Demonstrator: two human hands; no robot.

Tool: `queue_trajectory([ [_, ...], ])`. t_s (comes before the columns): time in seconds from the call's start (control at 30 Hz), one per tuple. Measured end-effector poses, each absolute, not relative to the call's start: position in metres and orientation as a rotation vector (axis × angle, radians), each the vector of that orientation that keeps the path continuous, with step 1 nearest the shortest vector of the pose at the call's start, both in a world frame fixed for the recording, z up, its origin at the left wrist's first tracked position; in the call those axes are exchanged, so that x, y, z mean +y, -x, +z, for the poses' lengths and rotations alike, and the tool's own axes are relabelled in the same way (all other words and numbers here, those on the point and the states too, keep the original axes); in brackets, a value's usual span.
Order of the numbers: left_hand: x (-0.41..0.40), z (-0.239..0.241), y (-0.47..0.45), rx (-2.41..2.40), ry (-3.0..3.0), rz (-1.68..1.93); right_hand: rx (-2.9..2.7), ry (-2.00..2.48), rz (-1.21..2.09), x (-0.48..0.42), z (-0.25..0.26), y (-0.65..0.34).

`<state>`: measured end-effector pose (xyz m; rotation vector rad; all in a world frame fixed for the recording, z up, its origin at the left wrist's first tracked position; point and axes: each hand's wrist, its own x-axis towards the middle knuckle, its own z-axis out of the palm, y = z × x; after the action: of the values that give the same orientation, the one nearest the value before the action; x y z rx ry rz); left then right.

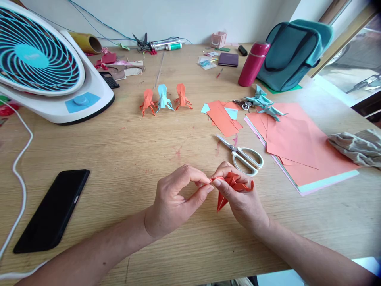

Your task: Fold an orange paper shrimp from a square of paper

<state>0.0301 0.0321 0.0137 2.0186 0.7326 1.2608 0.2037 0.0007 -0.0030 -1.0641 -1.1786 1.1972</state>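
Both my hands meet over the wooden table (119, 159) near its front edge, working a small folded orange paper figure (235, 184). My right hand (241, 198) wraps round the figure's body, with a pointed orange flap sticking down below the fingers. My left hand (175, 198) pinches a thin tip of the same paper between thumb and forefinger. Just behind my right hand lie white-handled scissors (242, 155).
Three finished paper figures (163, 99), two orange and one blue, stand mid-table. Orange paper sheets (300, 147) and scraps (223, 117) lie right, with a pink bottle (253, 63), teal bag (294, 51) and cloth (357, 147). A fan (44, 67), cable and black phone (53, 208) sit left.
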Motion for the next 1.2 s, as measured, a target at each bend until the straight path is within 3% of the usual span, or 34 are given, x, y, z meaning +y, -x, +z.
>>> queue_trajectory([
  [0.47, 0.0290, 0.0189, -0.0334, 0.880, -1.784, 1.154, -1.192, 1.063, 1.189, 0.0010, -0.0040, -0.2044],
  [1.2, 0.0285, 0.0213, -0.0308, 0.838, -1.975, 1.186, -1.226, 1.077, 1.096, -0.0004, -0.0049, -0.2034],
])
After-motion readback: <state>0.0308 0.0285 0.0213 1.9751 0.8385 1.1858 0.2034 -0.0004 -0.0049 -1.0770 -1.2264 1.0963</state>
